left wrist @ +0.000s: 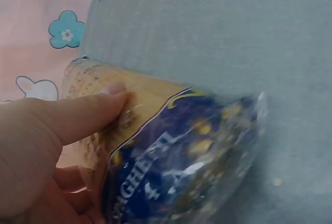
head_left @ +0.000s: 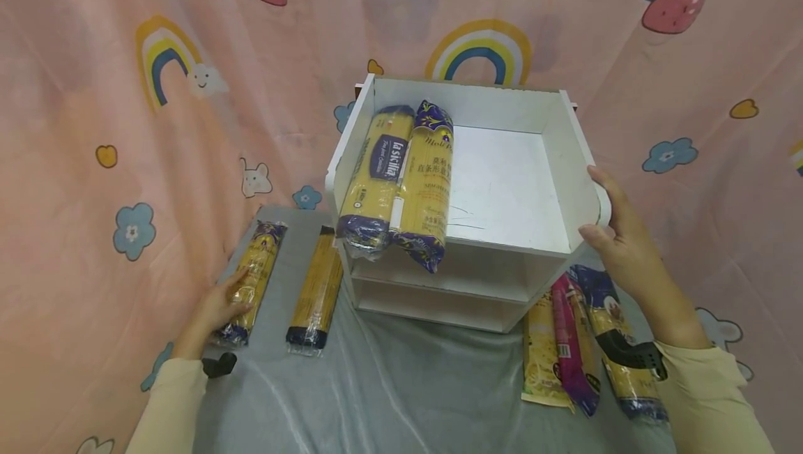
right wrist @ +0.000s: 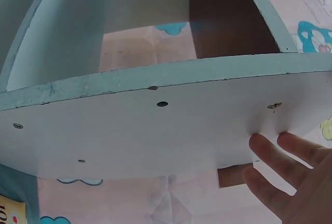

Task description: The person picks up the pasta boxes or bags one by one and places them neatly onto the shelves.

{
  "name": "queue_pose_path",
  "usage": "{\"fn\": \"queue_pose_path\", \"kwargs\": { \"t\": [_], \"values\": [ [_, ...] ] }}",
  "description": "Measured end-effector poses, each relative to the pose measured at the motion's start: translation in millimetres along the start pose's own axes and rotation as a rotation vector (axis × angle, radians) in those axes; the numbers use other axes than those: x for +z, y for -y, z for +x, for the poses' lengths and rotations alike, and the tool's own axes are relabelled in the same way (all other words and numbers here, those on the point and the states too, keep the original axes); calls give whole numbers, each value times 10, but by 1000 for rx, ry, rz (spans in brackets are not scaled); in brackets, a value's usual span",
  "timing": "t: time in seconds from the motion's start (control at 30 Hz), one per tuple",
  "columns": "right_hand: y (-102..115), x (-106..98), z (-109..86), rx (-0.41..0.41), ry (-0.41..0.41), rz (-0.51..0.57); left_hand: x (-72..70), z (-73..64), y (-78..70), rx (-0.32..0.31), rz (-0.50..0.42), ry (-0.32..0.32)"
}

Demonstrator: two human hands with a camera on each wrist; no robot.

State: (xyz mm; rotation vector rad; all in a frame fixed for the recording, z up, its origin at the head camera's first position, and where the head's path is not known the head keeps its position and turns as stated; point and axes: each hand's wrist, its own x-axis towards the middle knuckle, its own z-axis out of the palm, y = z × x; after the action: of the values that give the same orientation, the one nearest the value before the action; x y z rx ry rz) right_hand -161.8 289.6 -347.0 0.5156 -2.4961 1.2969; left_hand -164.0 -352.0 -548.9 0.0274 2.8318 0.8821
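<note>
At the far left, my left hand (head_left: 222, 304) holds a spaghetti pack (head_left: 258, 269) with a blue end. In the left wrist view, the thumb lies over the clear wrapper of this pack (left wrist: 150, 146) and the other fingers go round its side. My right hand (head_left: 617, 238) grips the right side panel of a white shelf unit (head_left: 502, 175), thumb on the near side. The right wrist view shows fingertips (right wrist: 257, 141) against the panel's outer face. Two spaghetti packs, one labelled la Sicilia (head_left: 376, 168) and one beside it (head_left: 426, 182), lie on the top tier.
A dark-ended spaghetti pack (head_left: 316, 293) lies left of the shelf. To its right are a yellow pack (head_left: 542, 356), a magenta pack (head_left: 571, 349) and a blue-and-yellow pack (head_left: 627, 363). Grey cloth (head_left: 389, 398) covers the table; a pink patterned curtain (head_left: 301, 56) hangs behind.
</note>
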Motion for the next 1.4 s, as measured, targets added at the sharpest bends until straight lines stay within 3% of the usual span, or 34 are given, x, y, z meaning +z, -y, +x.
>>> {"fn": "queue_pose_path", "kwargs": {
  "t": [0.23,0.33,0.47,0.63,0.9,1.13,1.4],
  "values": [
    [8,2,4,-7,5,3,-66,45,-55,-29,-48,43],
    [14,9,5,-14,8,7,-82,65,-95,-65,-180,86],
    [18,9,6,-10,8,-5,-115,92,-173,-83,-313,95],
    [13,4,-2,-3,8,-2,-130,125,-287,-117,-363,36],
    [9,9,9,-2,7,-20,-147,131,-441,-150,-358,-50],
    [14,3,3,1,10,-14,-320,132,-722,-94,-475,-154],
    [20,-7,2,6,11,-2,-675,99,-1163,17,-562,-267]
  ]
}}
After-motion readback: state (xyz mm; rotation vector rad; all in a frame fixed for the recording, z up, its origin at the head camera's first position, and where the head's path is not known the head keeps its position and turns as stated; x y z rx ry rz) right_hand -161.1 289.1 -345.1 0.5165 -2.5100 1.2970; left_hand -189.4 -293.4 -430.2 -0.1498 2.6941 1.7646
